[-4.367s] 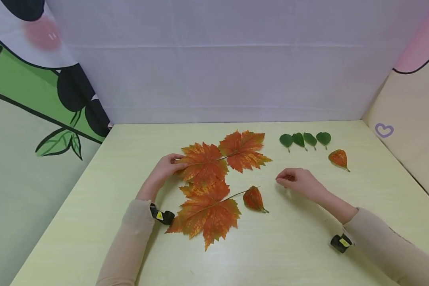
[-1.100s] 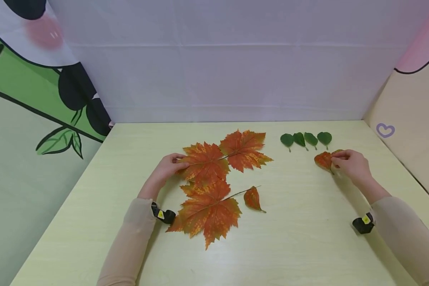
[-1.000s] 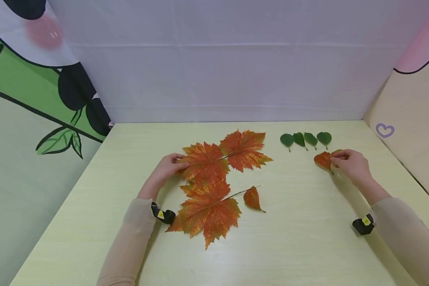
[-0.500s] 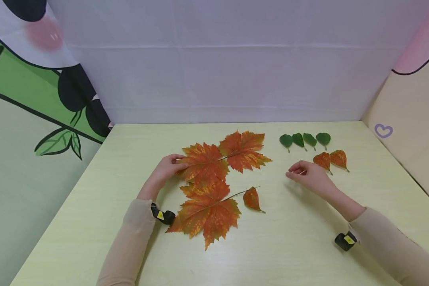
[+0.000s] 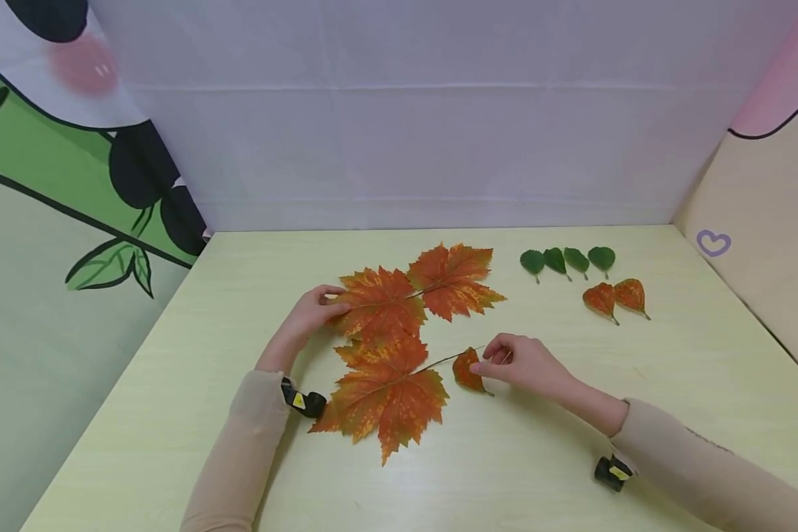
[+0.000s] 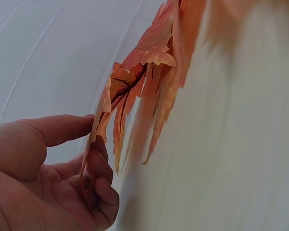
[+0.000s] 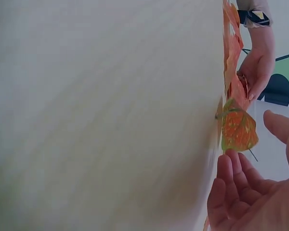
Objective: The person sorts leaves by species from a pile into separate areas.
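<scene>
My left hand (image 5: 312, 314) pinches the left edge of an orange maple leaf (image 5: 380, 299); in the left wrist view, thumb and curled fingers (image 6: 98, 163) lie on either side of it. A second maple leaf (image 5: 455, 281) overlaps it behind, and a third maple leaf (image 5: 389, 391) lies in front, its thin stem pointing right. By that stem lies a small orange leaf (image 5: 467, 368). Over its right side reaches my right hand (image 5: 528, 363). In the right wrist view the thumb is spread from the fingers, with fingertips (image 7: 229, 154) right at the small leaf's edge.
Several small green leaves (image 5: 576, 260) form a row at the table's back right. Just in front of them two small orange leaves (image 5: 600, 299) lie side by side. A pale cloth wall (image 5: 399, 155) stands behind the table (image 5: 519, 473), with printed panels at both sides.
My right hand laid a small orange leaf beside another at the back right, let go, and moved left to the small leaf by the stem. My left hand stayed put.
</scene>
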### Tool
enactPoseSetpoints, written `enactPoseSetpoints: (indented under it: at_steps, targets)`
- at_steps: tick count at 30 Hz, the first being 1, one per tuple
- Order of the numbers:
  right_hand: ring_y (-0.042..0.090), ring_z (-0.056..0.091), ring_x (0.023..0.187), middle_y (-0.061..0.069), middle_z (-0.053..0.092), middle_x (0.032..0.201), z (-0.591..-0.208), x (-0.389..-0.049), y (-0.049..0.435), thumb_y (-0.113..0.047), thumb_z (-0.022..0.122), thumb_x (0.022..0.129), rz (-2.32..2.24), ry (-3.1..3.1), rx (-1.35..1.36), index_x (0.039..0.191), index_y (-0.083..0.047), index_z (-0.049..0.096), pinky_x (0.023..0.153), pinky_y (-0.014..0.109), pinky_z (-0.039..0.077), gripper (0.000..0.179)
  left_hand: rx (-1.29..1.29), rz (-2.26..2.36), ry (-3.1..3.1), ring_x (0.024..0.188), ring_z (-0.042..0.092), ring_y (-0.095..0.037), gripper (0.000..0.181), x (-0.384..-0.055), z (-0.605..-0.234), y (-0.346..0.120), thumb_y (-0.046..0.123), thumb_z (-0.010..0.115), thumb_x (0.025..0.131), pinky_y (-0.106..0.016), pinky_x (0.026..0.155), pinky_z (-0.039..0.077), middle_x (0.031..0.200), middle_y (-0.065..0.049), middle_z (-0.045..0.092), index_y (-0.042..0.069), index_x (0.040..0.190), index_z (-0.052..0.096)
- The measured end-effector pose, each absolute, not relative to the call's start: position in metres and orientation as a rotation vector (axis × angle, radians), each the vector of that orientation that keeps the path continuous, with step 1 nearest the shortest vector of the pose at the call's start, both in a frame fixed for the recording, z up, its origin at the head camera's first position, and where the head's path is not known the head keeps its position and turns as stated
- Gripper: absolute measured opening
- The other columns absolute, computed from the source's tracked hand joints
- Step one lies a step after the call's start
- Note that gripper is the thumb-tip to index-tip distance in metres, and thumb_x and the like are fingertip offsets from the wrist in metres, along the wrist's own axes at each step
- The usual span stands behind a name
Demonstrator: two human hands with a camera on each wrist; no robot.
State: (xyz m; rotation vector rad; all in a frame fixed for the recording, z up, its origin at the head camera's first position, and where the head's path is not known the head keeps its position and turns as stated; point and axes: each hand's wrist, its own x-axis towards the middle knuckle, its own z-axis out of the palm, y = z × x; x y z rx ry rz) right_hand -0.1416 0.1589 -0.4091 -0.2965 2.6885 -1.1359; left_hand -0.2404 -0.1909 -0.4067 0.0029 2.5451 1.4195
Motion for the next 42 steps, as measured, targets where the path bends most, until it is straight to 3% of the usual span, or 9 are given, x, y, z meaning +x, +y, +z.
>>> enactPoseSetpoints:
  at_steps: [9, 16, 23, 30, 35, 42]
  targets:
    - [0.012, 0.052, 0.067, -0.002, 0.059, 0.075, -0.413, -0.141, 0.149, -0.044, 0.071, 0.074, -1.110, 2.735, -0.299, 0.091, -0.011, 0.060, 0.061, 0.027, 0.042, 0.039, 0.031, 1.411, 2.557, 0.079, 0.049, -0.016, 0.051, -0.239, -0.403, -0.191, 0.023, 0.059, 0.089, -0.028, 0.071, 0.041, 0.095, -0.009, 0.050, 0.005, 0.133, 0.041]
    - [0.012, 0.052, 0.068, 0.000, 0.059, 0.076, -0.413, -0.144, 0.151, -0.027, 0.068, 0.080, -1.135, 2.709, -0.323, 0.092, -0.007, 0.061, 0.061, 0.027, 0.042, 0.024, 0.035, 1.472, 2.502, 0.078, 0.048, -0.016, 0.059, -0.240, -0.400, -0.191, 0.022, 0.061, 0.087, -0.031, 0.077, 0.041, 0.093, -0.007, 0.047, 0.007, 0.138, 0.035]
    - [0.015, 0.051, 0.073, 0.003, 0.059, 0.080, -0.408, -0.147, 0.164, -0.016, 0.064, 0.083, -1.159, 2.708, -0.290, 0.096, -0.004, 0.061, 0.063, 0.027, 0.042, 0.019, 0.068, 1.709, 2.306, 0.077, 0.057, -0.007, 0.063, -0.241, -0.401, -0.193, 0.013, 0.060, 0.087, -0.026, 0.076, 0.046, 0.092, -0.002, 0.055, 0.006, 0.141, 0.029]
    - [0.017, 0.049, 0.074, 0.005, 0.058, 0.081, -0.404, -0.156, 0.185, -0.014, 0.061, 0.084, -1.133, 2.761, -0.229, 0.098, -0.003, 0.061, 0.064, 0.028, 0.040, 0.018, 0.033, 1.915, 2.108, 0.071, 0.056, -0.005, 0.063, -0.235, -0.391, -0.191, 0.001, 0.054, 0.088, -0.023, 0.067, 0.044, 0.086, 0.004, 0.057, 0.006, 0.143, 0.022]
    - [0.018, 0.050, 0.074, 0.007, 0.059, 0.083, -0.401, -0.166, 0.206, -0.016, 0.060, 0.085, -1.095, 2.843, -0.181, 0.101, 0.000, 0.060, 0.064, 0.028, 0.040, 0.023, -0.076, 1.994, 2.082, 0.069, 0.056, -0.005, 0.062, -0.241, -0.398, -0.193, 0.000, 0.054, 0.088, -0.022, 0.067, 0.045, 0.080, 0.007, 0.059, 0.007, 0.142, 0.025]
    - [0.021, 0.052, 0.076, 0.013, 0.059, 0.091, -0.400, -0.182, 0.242, -0.021, 0.058, 0.087, -1.062, 2.899, -0.070, 0.107, 0.002, 0.057, 0.062, 0.028, 0.040, 0.031, -0.209, 2.125, 1.976, 0.070, 0.057, -0.003, 0.061, -0.240, -0.394, -0.192, 0.004, 0.054, 0.089, -0.020, 0.068, 0.046, 0.083, 0.007, 0.057, -0.001, 0.141, 0.023]
